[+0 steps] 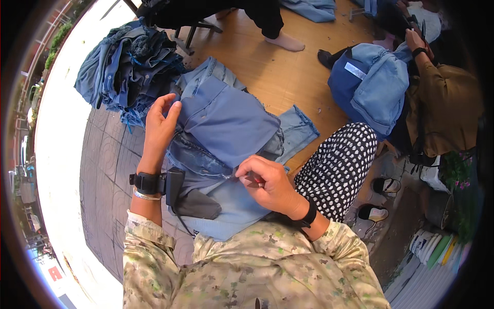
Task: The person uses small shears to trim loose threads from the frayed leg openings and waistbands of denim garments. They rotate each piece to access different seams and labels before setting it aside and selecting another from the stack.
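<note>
Across my lap lies a pair of blue jeans [226, 121], with a smooth blue panel on top and frayed, faded edges below. My left hand [162, 121] is raised at the jeans' left edge, its fingers apart and nothing in it. Over the lower edge, my right hand [265, 183] is closed around a small dark metal tool [253, 179] with a bit of red; most of it is hidden in the palm. Its thumb and fingertips are close to a frayed pale seam. Light blue denim [231, 203] and a dark grey cloth piece [198, 205] lie beneath.
A tall pile of folded jeans [128, 67] stands at the far left. On the right, another person in a brown top [445, 108] has light blue jeans [381, 85] over the lap. A third person's foot [285, 42] rests on the wooden board [267, 67]. Sandals [373, 212] lie at right.
</note>
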Demonstrator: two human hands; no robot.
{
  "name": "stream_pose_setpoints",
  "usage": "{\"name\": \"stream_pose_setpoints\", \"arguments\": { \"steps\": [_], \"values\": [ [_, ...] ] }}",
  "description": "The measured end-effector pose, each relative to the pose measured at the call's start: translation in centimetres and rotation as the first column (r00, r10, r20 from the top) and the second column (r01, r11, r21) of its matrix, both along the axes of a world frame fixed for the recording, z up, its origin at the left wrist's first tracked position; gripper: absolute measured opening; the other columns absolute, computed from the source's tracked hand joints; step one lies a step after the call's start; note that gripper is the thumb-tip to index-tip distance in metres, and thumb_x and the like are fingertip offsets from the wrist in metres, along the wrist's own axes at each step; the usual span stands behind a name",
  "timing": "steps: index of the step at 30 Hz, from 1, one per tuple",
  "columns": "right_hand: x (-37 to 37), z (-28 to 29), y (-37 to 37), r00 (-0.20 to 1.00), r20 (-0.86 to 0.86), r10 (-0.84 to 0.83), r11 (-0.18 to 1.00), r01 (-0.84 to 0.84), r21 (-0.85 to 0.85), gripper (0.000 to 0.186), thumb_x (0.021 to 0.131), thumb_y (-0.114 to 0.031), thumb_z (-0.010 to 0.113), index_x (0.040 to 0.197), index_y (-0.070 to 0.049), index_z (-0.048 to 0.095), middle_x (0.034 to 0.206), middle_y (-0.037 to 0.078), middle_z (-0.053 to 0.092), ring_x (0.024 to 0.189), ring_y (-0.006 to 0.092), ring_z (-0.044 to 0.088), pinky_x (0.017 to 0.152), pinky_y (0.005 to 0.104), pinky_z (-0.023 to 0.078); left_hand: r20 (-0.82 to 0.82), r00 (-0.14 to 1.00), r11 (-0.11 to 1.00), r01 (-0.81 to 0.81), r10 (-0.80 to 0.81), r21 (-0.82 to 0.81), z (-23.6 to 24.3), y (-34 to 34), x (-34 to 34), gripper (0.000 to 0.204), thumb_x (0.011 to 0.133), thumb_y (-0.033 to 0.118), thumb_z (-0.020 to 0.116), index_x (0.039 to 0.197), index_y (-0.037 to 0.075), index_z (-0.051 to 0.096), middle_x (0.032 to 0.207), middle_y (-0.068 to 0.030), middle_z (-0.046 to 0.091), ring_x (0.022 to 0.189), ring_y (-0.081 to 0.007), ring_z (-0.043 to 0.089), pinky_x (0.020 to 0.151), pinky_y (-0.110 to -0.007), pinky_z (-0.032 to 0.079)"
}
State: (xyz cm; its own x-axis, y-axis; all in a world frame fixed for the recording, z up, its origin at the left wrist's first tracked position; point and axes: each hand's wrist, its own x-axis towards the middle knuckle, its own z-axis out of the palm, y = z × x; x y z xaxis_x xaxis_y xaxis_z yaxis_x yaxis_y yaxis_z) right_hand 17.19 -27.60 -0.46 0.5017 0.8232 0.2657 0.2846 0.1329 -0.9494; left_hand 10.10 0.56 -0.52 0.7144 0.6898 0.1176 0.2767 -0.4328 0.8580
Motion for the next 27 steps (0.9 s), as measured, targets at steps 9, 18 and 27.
{"name": "stream_pose_setpoints", "arguments": {
  "steps": [9,18,27],
  "values": [
    [1.5,-2.6,-2.1,0.953,-0.275,-0.125,0.978,0.071,-0.198,0.004,0.086,-0.001,0.061,0.09,-0.002,0.062,0.071,-0.004,0.057,0.061,0.0025,0.045,0.055,0.0196,0.037,0.041,0.988,0.909,0.151,-0.146,-0.389,2.0,-0.6,-2.7,0.016,0.089,0.012,0.064,0.098,-0.001,0.063,0.089,0.0039,0.062,0.083,-0.0018,0.053,0.076,-0.018,0.042],
    [3.2,0.5,-0.3,0.932,-0.264,-0.248,0.963,0.207,-0.174,0.007,0.088,-0.005,0.063,0.093,-0.001,0.064,0.075,-0.005,0.059,0.063,-0.0005,0.043,0.056,0.0169,0.036,0.086,0.983,0.747,0.18,-0.163,-0.64,5.7,-4.1,-6.5,0.04,0.09,0.013,0.063,0.125,-0.006,0.055,0.111,-0.0065,0.065,0.098,-0.0079,0.061,0.089,-0.021,0.047],
    [1.9,5.0,3.9,0.984,-0.136,0.114,0.992,-0.12,-0.039,0.028,0.09,-0.013,0.061,0.112,0.001,0.052,0.089,0.007,0.057,0.062,0.0096,0.048,0.058,0.0232,0.04,0.173,0.961,0.76,0.278,-0.218,-0.588,5.9,-7.1,-8.9,0.044,0.091,0.002,0.055,0.136,0.0,0.05,0.085,0.0088,0.056,0.067,0.0029,0.04,0.058,-0.015,0.033]
  ]
}}
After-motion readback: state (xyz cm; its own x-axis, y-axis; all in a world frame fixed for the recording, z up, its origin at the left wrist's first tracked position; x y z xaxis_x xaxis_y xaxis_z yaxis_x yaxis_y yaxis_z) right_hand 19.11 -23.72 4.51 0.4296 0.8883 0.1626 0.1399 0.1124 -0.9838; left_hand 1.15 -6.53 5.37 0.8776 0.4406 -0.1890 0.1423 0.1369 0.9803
